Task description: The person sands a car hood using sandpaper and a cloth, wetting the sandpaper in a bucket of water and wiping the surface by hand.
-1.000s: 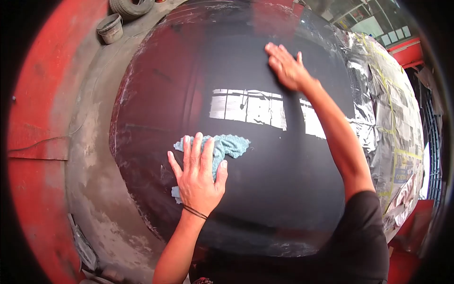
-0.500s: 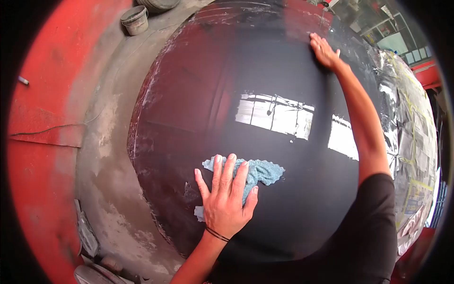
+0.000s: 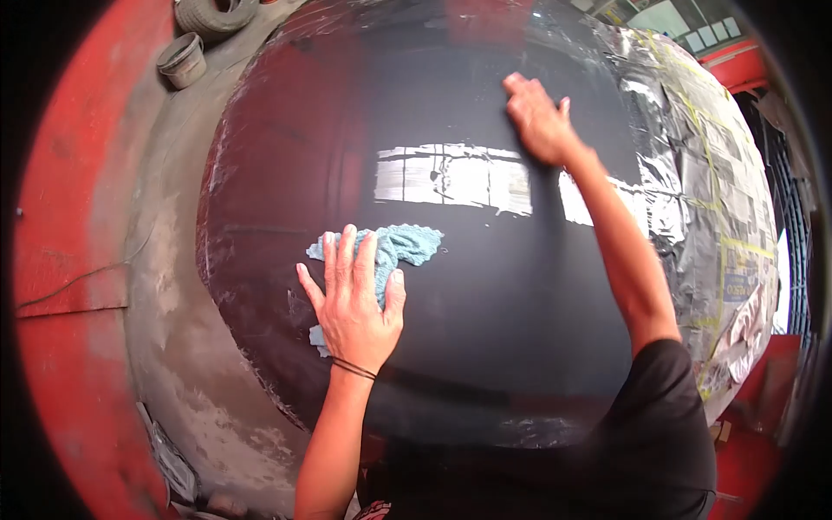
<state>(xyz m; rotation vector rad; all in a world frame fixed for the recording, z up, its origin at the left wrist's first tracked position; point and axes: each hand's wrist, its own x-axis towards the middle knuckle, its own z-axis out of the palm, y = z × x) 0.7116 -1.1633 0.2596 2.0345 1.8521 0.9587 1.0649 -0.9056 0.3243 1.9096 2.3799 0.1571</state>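
A dark, shiny curved panel (image 3: 485, 321), apparently car bodywork, fills the middle of the view and mirrors bright windows. My left hand (image 3: 357, 312) rests flat with spread fingers on a crumpled blue-green cloth (image 3: 414, 244), pressing it against the panel's left part. Part of that cloth is hidden beneath the palm. Farther up and to the right, my right hand (image 3: 542, 121) lies palm-down on the bare surface, fingers stretched out, slightly blurred, with nothing visible in it. Whitish smears mark the panel's edges.
Newspaper and plastic sheeting (image 3: 732, 217), held with yellow tape, cover the area right of the panel. On the concrete floor (image 3: 165, 260) at left stand a grey bucket (image 3: 182, 62) and a tire (image 3: 217, 16). A red wall (image 3: 69, 191) borders the far left.
My right hand has slid along the panel toward me. My left hand and the cloth keep their place on the panel, while the whole view has shifted.
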